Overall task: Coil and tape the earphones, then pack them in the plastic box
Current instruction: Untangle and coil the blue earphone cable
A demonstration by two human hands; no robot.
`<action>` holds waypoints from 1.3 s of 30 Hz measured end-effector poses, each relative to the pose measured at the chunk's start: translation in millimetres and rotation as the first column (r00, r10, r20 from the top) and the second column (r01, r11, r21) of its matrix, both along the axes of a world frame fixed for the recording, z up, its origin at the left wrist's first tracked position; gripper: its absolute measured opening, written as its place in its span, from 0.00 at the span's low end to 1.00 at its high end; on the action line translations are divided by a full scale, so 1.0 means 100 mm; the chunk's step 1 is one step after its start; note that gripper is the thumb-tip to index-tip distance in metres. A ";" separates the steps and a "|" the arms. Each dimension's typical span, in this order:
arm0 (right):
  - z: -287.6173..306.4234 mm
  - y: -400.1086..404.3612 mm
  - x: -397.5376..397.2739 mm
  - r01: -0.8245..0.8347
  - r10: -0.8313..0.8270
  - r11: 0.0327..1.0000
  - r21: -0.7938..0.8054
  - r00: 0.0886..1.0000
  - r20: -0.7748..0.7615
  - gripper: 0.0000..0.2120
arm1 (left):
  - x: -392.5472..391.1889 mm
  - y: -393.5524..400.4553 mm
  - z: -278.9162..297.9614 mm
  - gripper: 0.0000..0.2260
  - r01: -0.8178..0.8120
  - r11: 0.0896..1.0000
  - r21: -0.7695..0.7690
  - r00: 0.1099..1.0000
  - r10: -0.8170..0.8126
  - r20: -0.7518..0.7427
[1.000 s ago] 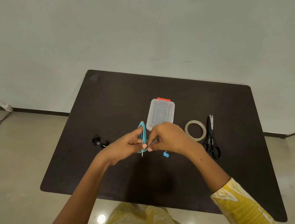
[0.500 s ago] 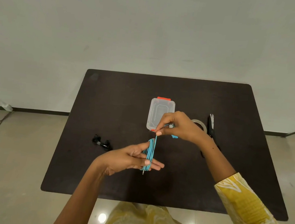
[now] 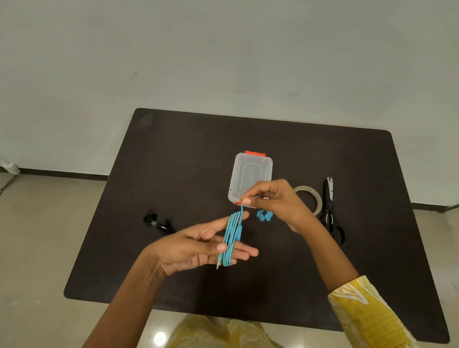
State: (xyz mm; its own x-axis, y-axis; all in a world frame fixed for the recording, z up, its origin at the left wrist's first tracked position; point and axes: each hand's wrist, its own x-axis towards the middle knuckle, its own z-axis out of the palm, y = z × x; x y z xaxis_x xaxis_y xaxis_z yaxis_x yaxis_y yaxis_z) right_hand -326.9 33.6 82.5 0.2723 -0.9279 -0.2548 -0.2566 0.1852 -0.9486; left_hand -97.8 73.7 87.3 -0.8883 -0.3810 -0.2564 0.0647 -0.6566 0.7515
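Over the table (image 3: 167,152), left hand (image 3: 196,251) spread inside earphones (image 3: 232,238) coil, right hand (image 3: 276,200) pinching cord

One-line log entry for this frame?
coiling | left hand: cord looped on fingers | right hand: pinches cord | box shut

Your right hand (image 3: 276,200) hides the clear plastic box's (image 3: 251,173) near corner and part of the tape roll (image 3: 307,192); the small black item (image 3: 157,221) near the table's left edge is unidentifiable.
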 end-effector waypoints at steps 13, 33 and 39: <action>-0.18 0.49 0.55 0.132 -0.163 0.946 0.295 0.983 0.082 0.12 | -0.05 -0.17 -0.04 0.25 -0.315 0.948 0.033 0.949 0.314 0.026; 0.09 0.46 0.55 0.029 0.067 0.974 0.223 0.908 -0.414 0.06 | -0.13 -0.08 -0.11 0.21 -0.183 0.837 -0.516 0.802 0.431 0.414; 0.10 0.45 0.49 0.138 -0.095 0.937 0.322 0.985 -0.145 0.04 | -0.10 0.00 -0.14 0.20 -0.023 0.779 -0.627 0.781 0.406 0.475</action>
State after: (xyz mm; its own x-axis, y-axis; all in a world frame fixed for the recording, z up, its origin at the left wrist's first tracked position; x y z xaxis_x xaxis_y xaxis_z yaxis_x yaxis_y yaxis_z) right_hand -278.4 78.2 92.2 0.1135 -0.8093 -0.5763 -0.3271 0.5172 -0.7909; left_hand -108.2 74.0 73.6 -0.5248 -0.7798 -0.3413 -0.4031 -0.1255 0.9065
